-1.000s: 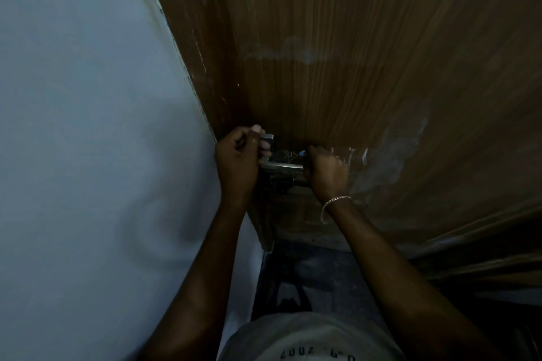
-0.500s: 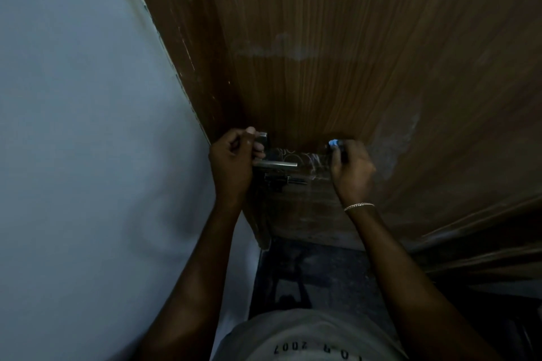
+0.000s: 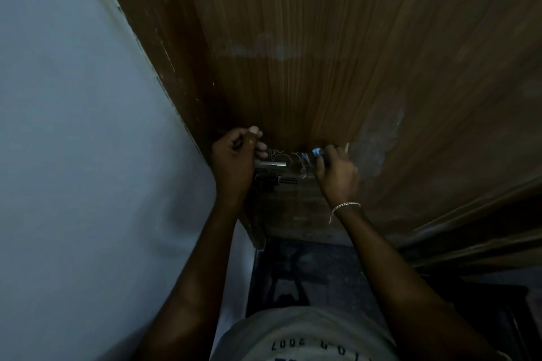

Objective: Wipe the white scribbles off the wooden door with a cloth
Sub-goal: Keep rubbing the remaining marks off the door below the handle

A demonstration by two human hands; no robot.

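The brown wooden door point(image 3: 322, 38) fills the upper view. Thin white scribbles point(image 3: 296, 160) show on it just right of the metal door handle point(image 3: 271, 164). My left hand point(image 3: 234, 161) is closed around the base of the handle at the door's edge. My right hand point(image 3: 337, 176), with a bracelet on the wrist, presses a small blue cloth point(image 3: 317, 152) against the door at the right end of the scribbles. Most of the cloth is hidden under the fingers.
A whitish smeared patch point(image 3: 375, 149) lies on the door right of my right hand, and a fainter smear point(image 3: 264, 50) sits higher up. A pale wall point(image 3: 88, 155) stands on the left. A dark floor point(image 3: 308, 272) lies below the door.
My right hand with the cloth slid right from the handle, uncovering the scribbles, and now sits at their right end. The left hand stayed on the handle.
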